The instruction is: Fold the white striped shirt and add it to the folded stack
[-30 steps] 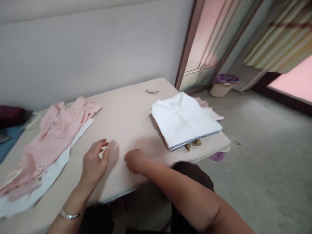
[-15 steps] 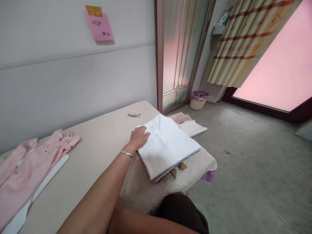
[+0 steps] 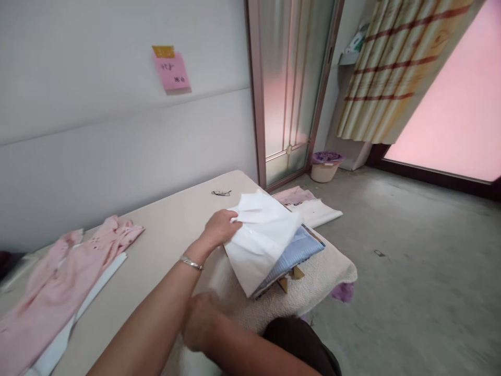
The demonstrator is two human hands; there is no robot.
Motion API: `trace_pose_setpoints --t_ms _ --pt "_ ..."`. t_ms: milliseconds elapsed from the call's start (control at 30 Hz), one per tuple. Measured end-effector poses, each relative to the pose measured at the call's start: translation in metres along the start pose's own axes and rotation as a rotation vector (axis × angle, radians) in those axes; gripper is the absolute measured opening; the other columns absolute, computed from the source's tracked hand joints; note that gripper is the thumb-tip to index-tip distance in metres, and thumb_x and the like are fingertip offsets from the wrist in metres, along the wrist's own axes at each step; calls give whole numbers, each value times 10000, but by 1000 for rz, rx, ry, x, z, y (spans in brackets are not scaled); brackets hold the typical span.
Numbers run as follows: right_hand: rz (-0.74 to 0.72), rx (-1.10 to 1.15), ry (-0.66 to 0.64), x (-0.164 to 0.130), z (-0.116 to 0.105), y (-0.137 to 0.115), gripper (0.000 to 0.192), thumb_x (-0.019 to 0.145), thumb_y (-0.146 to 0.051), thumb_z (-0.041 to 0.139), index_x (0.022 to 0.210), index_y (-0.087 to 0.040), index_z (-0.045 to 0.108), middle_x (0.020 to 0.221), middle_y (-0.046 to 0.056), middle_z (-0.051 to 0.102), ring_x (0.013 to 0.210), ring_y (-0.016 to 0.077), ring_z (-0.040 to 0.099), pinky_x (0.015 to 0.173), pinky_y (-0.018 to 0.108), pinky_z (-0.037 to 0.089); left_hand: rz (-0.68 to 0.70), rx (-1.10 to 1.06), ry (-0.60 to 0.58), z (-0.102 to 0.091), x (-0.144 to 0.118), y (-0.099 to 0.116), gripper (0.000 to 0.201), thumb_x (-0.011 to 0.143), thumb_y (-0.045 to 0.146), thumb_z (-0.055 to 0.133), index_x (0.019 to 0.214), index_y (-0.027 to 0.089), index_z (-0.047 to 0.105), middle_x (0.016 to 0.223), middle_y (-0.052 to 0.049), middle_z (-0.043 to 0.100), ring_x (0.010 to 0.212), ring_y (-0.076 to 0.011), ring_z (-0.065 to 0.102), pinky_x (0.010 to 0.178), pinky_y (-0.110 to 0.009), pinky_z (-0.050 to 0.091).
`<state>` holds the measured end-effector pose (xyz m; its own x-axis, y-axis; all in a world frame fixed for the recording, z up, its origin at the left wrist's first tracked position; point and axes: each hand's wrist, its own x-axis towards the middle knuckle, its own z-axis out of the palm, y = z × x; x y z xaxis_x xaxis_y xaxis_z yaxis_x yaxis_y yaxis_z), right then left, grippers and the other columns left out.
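My left hand [image 3: 219, 228], with a silver bracelet on the wrist, grips the near left edge of a folded white shirt [image 3: 260, 240] and lifts it off the stack. Under the raised shirt lies a folded light blue garment [image 3: 297, 248], on a piece of cardboard [image 3: 289, 274]. The stack rests at the right end of the beige table [image 3: 168, 230], on a knobbly cream cover [image 3: 324, 274]. My right hand [image 3: 199, 326] rests low on that cover near the front edge, blurred and partly behind my left forearm, with its fingers hidden.
A pink garment [image 3: 70, 277] lies over a white cloth [image 3: 58, 344] at the table's left. Folded pink and white clothes [image 3: 309, 209] sit past the far right corner. A small metal object [image 3: 221, 193] lies near the back edge. A bin [image 3: 324, 166] stands by the glass door.
My left hand reached across to the white shirt, closed on its edge and raised it, uncovering the blue garment. My right hand drew back toward the table's front edge.
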<state>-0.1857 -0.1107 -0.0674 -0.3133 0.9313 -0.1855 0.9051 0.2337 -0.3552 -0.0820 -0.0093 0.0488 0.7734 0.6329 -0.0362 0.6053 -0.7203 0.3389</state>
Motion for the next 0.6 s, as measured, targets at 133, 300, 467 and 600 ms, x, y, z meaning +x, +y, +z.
trace_pose_setpoints --t_ms 133,300,467,600 --pt "86 -21 -88 -4 -26 0 253 885 -293 661 1057 -117 721 1104 170 734 1047 328 706 849 479 582 86 -107 262 -75 -49 -39 300 897 408 527 896 188 731 763 1 683 719 -165 596 633 -248 392" --pt "-291 633 -418 -45 -65 4 360 800 -516 767 860 -173 679 882 58 759 912 245 741 809 331 585 33 290 394 -85 -138 -89 389 880 266 533 1227 284 708 819 -51 736 752 -217 625 698 -299 424" --pt "-306 1107 134 -67 -83 12 231 880 -405 671 957 -193 621 933 22 705 887 161 681 828 277 530 2 347 44 14 -211 -120 444 867 132 502 1226 319 684 842 -62 741 790 -259 671 723 -353 454" --pt "96 636 467 -41 -63 15 83 883 -189 554 961 -196 583 958 28 692 839 144 647 756 250 472 -57 231 23 76 -251 -125 356 918 138 482 1208 258 648 990 -104 726 909 -292 678 800 -420 492"
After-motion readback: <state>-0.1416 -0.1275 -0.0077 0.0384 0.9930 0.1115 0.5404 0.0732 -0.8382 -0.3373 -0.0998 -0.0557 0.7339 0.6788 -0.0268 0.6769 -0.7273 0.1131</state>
